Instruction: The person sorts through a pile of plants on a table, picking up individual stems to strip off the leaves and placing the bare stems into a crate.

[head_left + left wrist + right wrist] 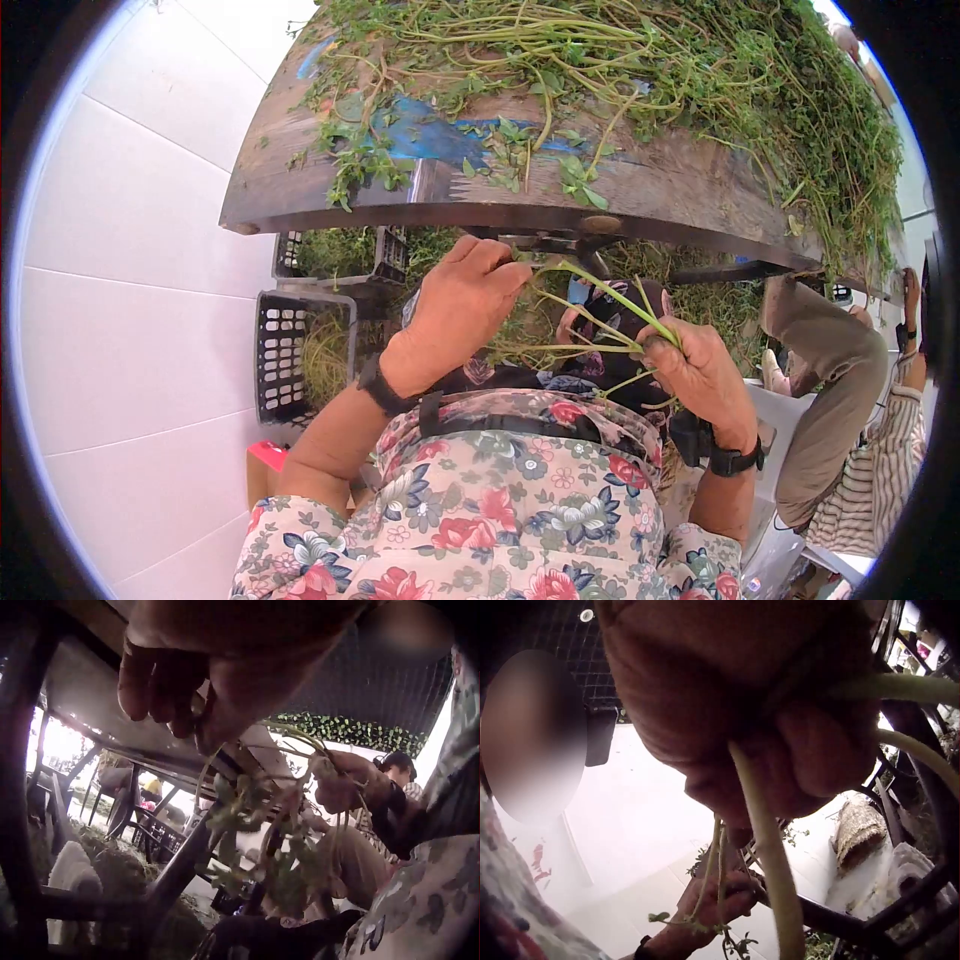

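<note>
My right hand [700, 375] grips a small bunch of green stems [610, 335] at their thick ends, low in front of the table edge. The stems fan out leftward toward my left hand [465, 310], whose fingertips pinch at the stems' far side, just below the edge. In the left wrist view, leafy sprigs [285, 855] hang beneath the left hand [217, 675], its thumb and fingers bent together. In the right wrist view, thick pale stems [769, 855] come out of the closed right hand [742, 712].
Leafy green plants [840, 150] lie heaped over the wooden table [690, 170], thickest at the right. Black crates [280, 350] holding greens stand at the lower left beside a white tiled floor [140, 330]. A seated person's bent leg [830, 390] is close on the right.
</note>
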`<state>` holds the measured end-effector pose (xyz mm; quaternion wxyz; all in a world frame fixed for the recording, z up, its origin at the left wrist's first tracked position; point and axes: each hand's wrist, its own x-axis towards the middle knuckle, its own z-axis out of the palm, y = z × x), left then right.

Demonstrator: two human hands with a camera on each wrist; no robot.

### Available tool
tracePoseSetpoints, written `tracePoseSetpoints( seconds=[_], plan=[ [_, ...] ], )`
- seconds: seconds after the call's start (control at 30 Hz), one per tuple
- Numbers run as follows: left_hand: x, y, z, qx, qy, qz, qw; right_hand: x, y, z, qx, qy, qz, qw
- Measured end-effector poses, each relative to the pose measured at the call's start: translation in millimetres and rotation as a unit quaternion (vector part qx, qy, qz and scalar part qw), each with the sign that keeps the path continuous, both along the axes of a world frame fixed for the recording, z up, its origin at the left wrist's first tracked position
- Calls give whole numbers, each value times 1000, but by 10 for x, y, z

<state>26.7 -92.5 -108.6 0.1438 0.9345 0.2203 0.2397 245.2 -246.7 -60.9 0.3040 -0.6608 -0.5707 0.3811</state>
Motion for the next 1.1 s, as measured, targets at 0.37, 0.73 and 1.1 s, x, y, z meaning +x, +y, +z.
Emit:
tracePoseSetpoints(
  seconds=[0.37, 0.73, 1.1],
  plan=[
    [-119, 256, -277, -485, -123, 159, 851, 6, -80, -94, 6, 70, -134, 989],
    [-128, 93, -32, -376, -77, -82, 920, 51, -50, -100, -40, 201, -178, 962],
    [-103, 46, -140, -413, -48, -113, 903, 73, -73, -150, -36, 243, -214, 946]
  ],
)
